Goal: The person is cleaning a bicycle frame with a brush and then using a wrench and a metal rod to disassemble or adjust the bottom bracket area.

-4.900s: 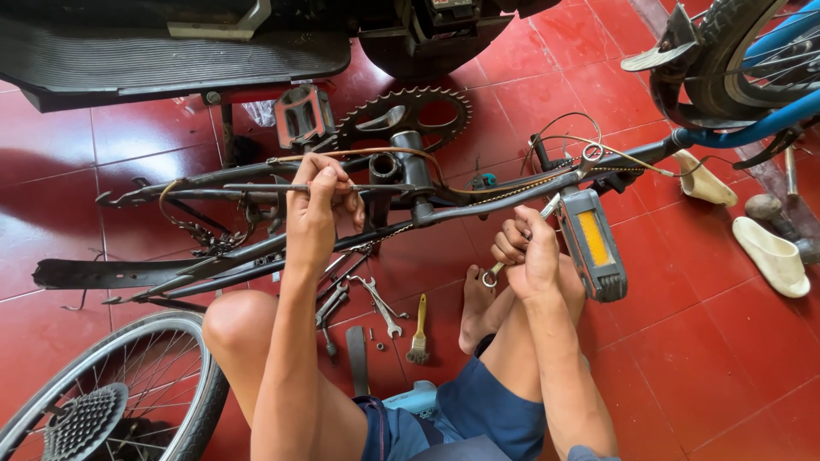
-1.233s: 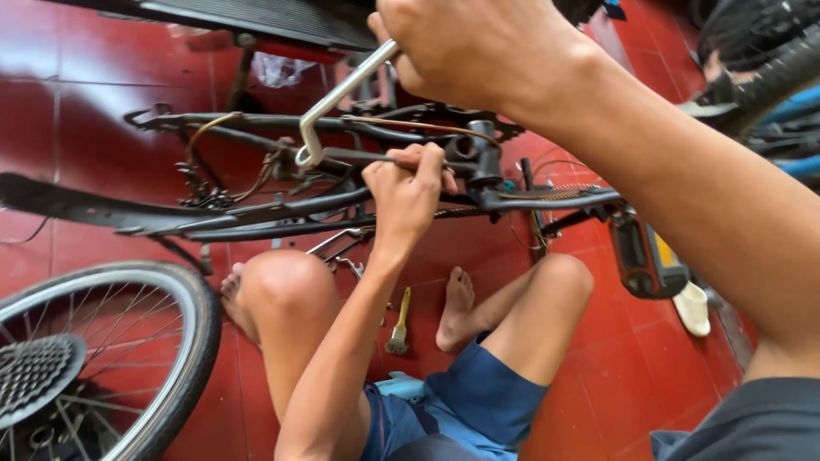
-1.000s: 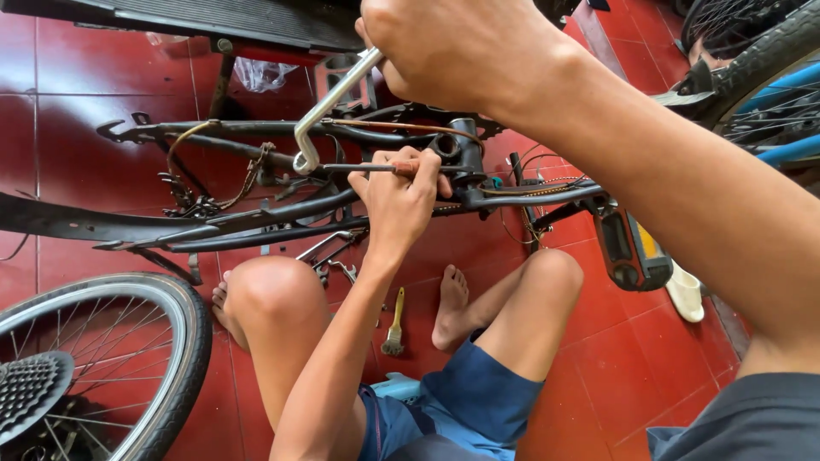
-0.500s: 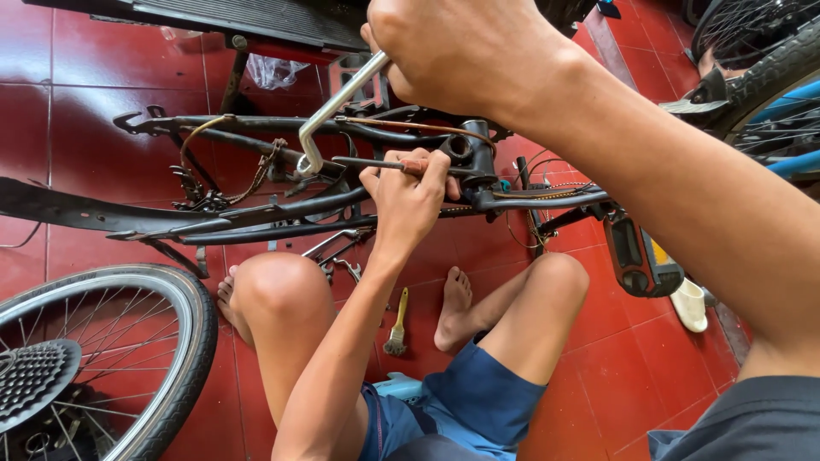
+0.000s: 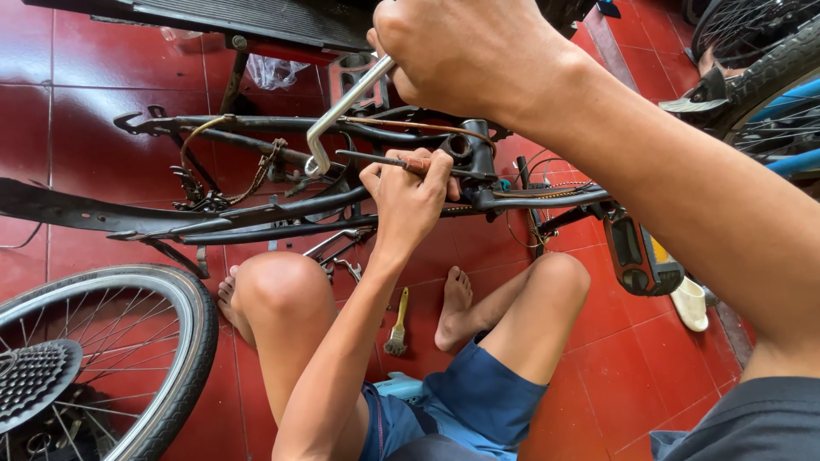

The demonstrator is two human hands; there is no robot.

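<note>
Steel throughout, the bent rod (image 5: 342,115) in the right hand (image 5: 465,55) is a bright L-shaped bar; the hand is closed in a fist around its upper end near the top of the view, and the short hooked end hangs just above the bicycle frame (image 5: 282,209). Such a bar looks stiff and fairly heavy for its size, smooth and likely slick, so a full fist well up the long leg seems the sound hold. The left hand (image 5: 410,183) is closed around a thin dark tool (image 5: 384,160) with a reddish grip, lying across the frame and pointing left toward the hooked end of the rod; it looks light and rigid, best held by that grip as it is now. The frame lies on its side across the bare knees, black, greasy-looking and heavy, with a pedal (image 5: 641,256) hanging at the right and a loose chain (image 5: 256,171) at the left. On the red tiled floor (image 5: 85,111) between the legs lie a small brush (image 5: 397,320) and some wrenches (image 5: 337,252), partly hidden under the frame. A wheel (image 5: 111,358) with its sprocket sits at the near left, and another tyre (image 5: 760,68) at the far right.
</note>
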